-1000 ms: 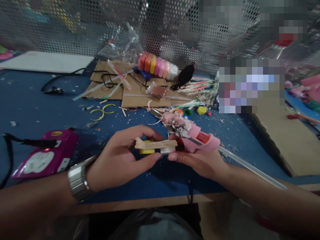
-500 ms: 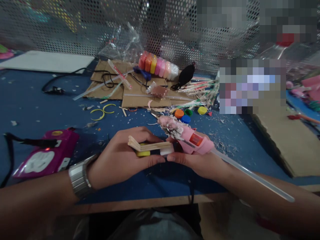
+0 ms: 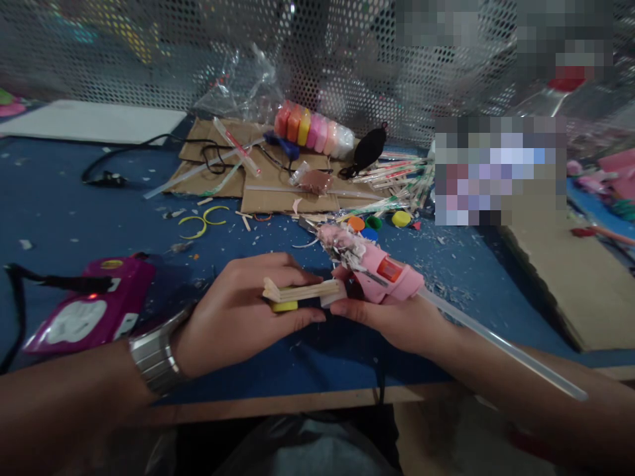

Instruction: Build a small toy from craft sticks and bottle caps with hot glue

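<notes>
My left hand (image 3: 238,301), with a metal watch (image 3: 156,354) at the wrist, closes its thumb and fingers around a small piece made of wooden sticks (image 3: 307,291). A yellow cap (image 3: 284,307) sits under the sticks at the left end. At their right end is a white cap (image 3: 328,299), pinched by the fingertips of my right hand (image 3: 397,324). That same hand also holds a pink glue gun (image 3: 374,270), its nozzle pointing up and left. Grey-white scraps cling to the gun's front. A clear glue stick (image 3: 506,347) sticks out of its back, over my forearm.
Orange (image 3: 356,224), green, blue and yellow caps lie beyond the gun. Cardboard (image 3: 292,201), loose sticks (image 3: 397,173) and a pack of coloured clay (image 3: 312,129) lie farther back. A purple box (image 3: 94,307) with a cable stands left. More cardboard (image 3: 570,284) lies right.
The stick piece has turned slightly, its left end shifting right. The white cap has tilted between my fingertips. The glue gun has moved slightly right.
</notes>
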`<state>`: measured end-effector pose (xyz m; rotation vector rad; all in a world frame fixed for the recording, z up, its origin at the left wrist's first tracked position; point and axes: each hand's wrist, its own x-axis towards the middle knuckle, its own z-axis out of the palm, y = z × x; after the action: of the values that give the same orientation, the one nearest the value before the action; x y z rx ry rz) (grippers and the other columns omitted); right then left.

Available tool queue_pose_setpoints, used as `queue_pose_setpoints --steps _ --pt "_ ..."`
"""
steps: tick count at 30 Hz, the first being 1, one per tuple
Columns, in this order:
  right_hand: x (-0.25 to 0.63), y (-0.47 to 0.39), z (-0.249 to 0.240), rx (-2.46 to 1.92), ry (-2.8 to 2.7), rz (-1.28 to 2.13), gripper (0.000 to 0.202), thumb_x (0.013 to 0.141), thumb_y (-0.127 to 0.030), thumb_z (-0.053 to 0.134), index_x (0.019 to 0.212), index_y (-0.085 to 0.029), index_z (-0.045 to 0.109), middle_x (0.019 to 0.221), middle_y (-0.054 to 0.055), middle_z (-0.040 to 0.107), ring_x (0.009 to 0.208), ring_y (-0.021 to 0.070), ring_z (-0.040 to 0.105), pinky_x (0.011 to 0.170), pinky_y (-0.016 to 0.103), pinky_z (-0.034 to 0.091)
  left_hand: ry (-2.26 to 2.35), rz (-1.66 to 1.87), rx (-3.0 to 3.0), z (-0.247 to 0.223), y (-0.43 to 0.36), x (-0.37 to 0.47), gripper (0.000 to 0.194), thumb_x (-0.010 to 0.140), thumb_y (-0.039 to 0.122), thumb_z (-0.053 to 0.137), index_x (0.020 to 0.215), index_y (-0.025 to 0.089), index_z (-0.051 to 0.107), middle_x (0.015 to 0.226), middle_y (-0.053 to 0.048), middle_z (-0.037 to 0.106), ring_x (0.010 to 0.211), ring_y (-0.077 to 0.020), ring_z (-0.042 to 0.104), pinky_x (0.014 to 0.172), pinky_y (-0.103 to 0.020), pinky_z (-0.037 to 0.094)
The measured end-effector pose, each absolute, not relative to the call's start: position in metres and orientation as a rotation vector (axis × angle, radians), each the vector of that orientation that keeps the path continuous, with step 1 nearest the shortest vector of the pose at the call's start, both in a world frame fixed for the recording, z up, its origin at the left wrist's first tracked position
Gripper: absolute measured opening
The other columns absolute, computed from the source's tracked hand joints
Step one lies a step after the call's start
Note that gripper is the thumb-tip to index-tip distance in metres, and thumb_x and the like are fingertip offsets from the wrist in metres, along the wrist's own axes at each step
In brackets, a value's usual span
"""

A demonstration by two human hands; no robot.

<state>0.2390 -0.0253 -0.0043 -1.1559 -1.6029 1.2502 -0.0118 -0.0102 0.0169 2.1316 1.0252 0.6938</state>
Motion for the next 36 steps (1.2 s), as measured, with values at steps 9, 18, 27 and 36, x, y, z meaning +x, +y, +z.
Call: queue_pose_setpoints --steps 9,18,27,36 --pt "0.2388 -0.0263 -0.0033 -1.164 -1.616 1.249 0.033 0.083 -0.045 0.095 0.105 -0.028 0.078 0.106 0.002 0.087 0.1 0.0254 0.084 0.099 0.041 0.07 1.001 0.717 2.177 0.0145 -0.0092 -0.0124 0.014 0.097 0.039 0.085 0.098 0.026 0.086 0.095 -0.003 0.081 0.085 -0.019 0.076 0.076 -0.03 0.057" --pt "0.2368 -0.0249 0.0012 -1.122 -1.717 1.075 0.026 0.087 -0.043 0.092 0.101 -0.026 0.079 0.11 0.005 0.085 0.105 0.0274 0.082 0.102 0.043 0.068 0.993 0.711 2.283 0.0151 -0.0086 -0.0108 0.017 0.097 0.037 0.085 0.112 0.028 0.087 0.103 -0.001 0.087 0.094 -0.0208 0.08 0.084 -0.031 0.058" --pt "0.2368 -0.0247 0.0001 -1.116 -1.689 1.118 0.029 0.087 -0.046 0.092 0.106 -0.027 0.08 0.106 0.003 0.087 0.1 0.0259 0.084 0.097 0.041 0.072 0.969 0.742 2.219 0.0127 -0.0078 -0.0103 0.018 0.098 0.034 0.084 0.114 0.027 0.088 0.106 -0.001 0.087 0.095 -0.018 0.08 0.087 -0.027 0.058" --pt "0.2382 -0.0245 0.0002 -1.142 -1.706 1.201 0.035 0.086 -0.052 0.093 0.111 -0.031 0.082 0.115 0.003 0.087 0.11 0.0281 0.084 0.103 0.044 0.071 0.987 0.714 2.114 0.011 -0.0051 -0.0113 0.018 0.095 0.038 0.085 0.109 0.027 0.089 0.104 -0.002 0.087 0.093 -0.0195 0.08 0.084 -0.028 0.06"
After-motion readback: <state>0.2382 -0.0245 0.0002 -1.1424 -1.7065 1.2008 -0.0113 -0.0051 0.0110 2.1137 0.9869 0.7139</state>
